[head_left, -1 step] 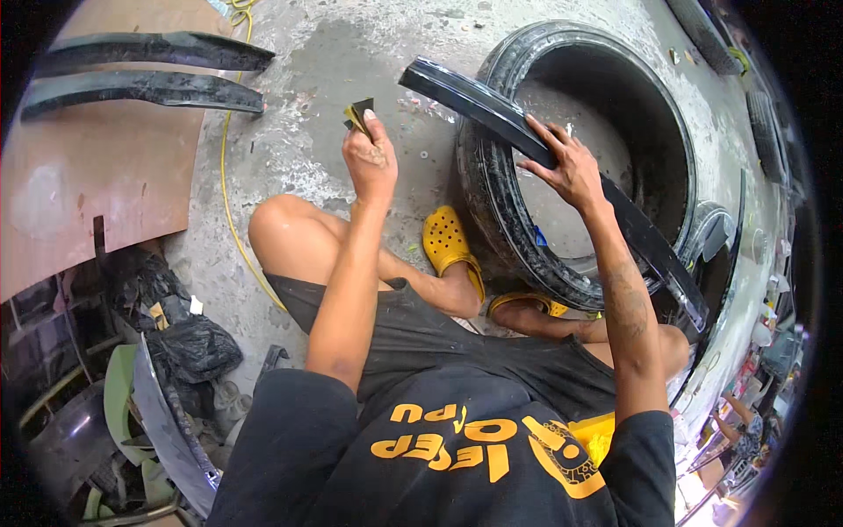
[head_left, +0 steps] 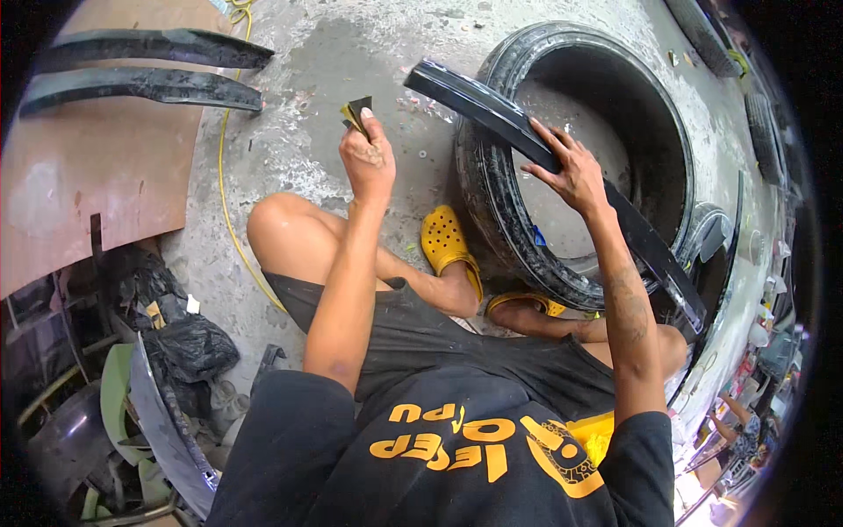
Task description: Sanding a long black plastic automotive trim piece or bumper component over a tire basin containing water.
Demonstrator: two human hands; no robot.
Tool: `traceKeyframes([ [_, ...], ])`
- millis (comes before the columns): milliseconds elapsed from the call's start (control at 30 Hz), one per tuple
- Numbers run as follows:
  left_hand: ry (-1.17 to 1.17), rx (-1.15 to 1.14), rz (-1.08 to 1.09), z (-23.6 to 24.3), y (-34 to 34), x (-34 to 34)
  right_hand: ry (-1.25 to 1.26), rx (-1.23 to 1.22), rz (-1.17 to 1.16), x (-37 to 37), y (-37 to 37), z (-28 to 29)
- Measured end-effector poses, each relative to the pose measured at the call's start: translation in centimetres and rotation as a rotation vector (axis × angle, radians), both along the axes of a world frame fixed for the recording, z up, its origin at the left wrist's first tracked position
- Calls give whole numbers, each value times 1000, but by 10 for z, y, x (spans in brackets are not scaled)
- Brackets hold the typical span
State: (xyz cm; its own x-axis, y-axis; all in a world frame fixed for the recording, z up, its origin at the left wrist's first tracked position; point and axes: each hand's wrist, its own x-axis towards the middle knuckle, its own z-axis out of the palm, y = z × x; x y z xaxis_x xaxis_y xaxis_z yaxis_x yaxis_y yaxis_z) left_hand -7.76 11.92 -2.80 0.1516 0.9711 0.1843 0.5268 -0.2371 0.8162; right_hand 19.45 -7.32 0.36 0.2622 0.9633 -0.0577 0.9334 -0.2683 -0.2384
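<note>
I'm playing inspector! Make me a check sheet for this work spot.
Surface: stained grey concrete floor
Job's things: long glossy black strip, across a large round black tyre; folded dark-and-yellow sheet
Clutter: crumpled black plastic bags; two long curved black pieces on a flat brown board
Grips: left grip pinches the sheet; right grip spans the strip
Cables: thin yellow cord or hose on the floor
Surroundings: more black tyres, far right

Head cam was the left fisheye of a head-worn pair, facing steeply down, upright, unmirrored. Black fabric shirt (head_left: pixel 351 492) sat closest, lower edge; bare left hand (head_left: pixel 367 165) and bare right hand (head_left: pixel 578 180) farther off; grey concrete floor (head_left: pixel 351 57) beyond. Straight edges bowed.
</note>
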Motion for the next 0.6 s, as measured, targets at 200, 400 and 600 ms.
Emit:
traceKeyframes([
  [200, -32, -122, 10, 8, -5, 4, -48, 24, 11, -5, -7, -2],
  [400, -35, 279, -213, -12, -18, 30, -127, 210, 98, -56, 99, -28],
  [600, 53, 286, -242, -29, -7, 69, -111, 77, 43, -71, 108, -26],
])
